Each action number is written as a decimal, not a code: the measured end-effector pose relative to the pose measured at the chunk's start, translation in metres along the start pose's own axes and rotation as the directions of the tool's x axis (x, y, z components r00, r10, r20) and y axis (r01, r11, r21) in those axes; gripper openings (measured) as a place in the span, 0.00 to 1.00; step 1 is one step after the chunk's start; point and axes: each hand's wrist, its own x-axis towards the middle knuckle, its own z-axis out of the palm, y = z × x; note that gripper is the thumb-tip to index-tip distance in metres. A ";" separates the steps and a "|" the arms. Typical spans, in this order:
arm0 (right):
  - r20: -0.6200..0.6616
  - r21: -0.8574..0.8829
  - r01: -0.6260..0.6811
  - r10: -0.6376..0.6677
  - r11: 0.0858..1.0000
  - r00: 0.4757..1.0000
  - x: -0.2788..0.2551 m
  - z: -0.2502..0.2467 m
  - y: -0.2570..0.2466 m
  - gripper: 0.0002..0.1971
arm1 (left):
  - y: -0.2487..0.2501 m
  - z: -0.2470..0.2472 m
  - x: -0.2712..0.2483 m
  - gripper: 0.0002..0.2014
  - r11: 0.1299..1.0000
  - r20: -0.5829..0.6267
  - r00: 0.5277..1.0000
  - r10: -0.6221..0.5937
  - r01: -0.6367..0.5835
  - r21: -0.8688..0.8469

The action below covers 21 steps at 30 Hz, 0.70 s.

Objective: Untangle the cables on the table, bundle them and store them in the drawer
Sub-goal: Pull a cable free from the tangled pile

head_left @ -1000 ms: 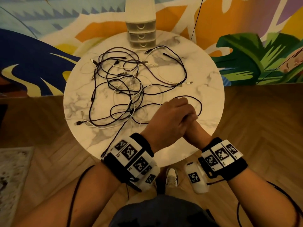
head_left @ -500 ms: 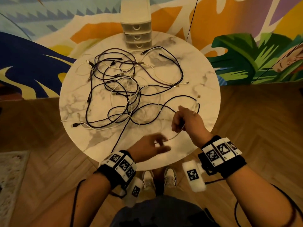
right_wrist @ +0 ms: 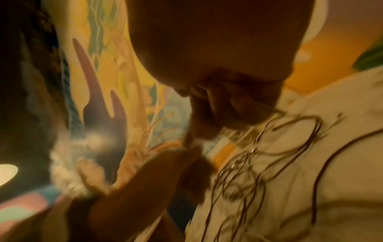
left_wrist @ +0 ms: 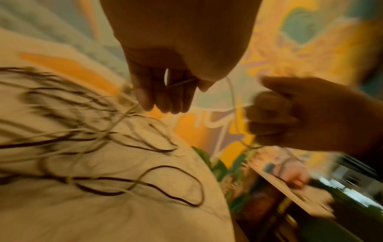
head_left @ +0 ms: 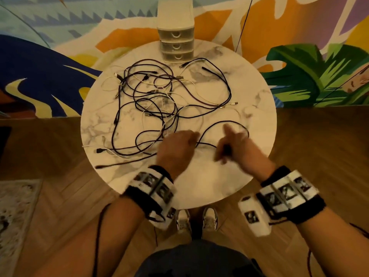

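Round marble table (head_left: pixel 249 148) before painted mural wall. Tangled cables (head_left: pixel 151 108), dark and white, spread across middle; drawer unit (head_left: pixel 175 45) at far edge, drawers closed. Left hand (head_left: pixel 177 146) pinches thin white cable (left_wrist: pixel 231 91) at near edge. Right hand (head_left: pixel 229 144) curled, blurred, seemingly gripping same cable.
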 end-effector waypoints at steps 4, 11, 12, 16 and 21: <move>-0.116 -0.103 -0.199 0.187 0.975 0.976 -0.003 0.026 0.013 0.31 | 0.034 0.016 -0.020 0.15 0.960 -0.068 0.969 0.237 -0.222 0.173; -0.164 0.052 -0.131 0.138 0.990 0.977 0.006 0.002 0.028 0.30 | -0.021 0.066 -0.026 0.08 0.978 0.187 0.981 0.046 -0.006 -0.209; -0.186 0.090 -0.123 0.138 0.988 0.973 0.008 -0.004 0.027 0.31 | -0.039 0.070 -0.024 0.08 0.967 0.231 0.973 0.008 0.052 -0.250; -0.277 0.222 -0.082 0.143 0.972 0.950 0.011 -0.030 0.027 0.32 | -0.090 0.060 -0.011 0.11 0.938 0.280 0.954 -0.104 0.188 -0.291; -0.263 0.294 -0.006 0.087 0.956 0.961 0.011 -0.034 0.028 0.35 | -0.046 0.001 0.015 0.13 0.854 -0.128 0.973 -0.190 0.099 -0.510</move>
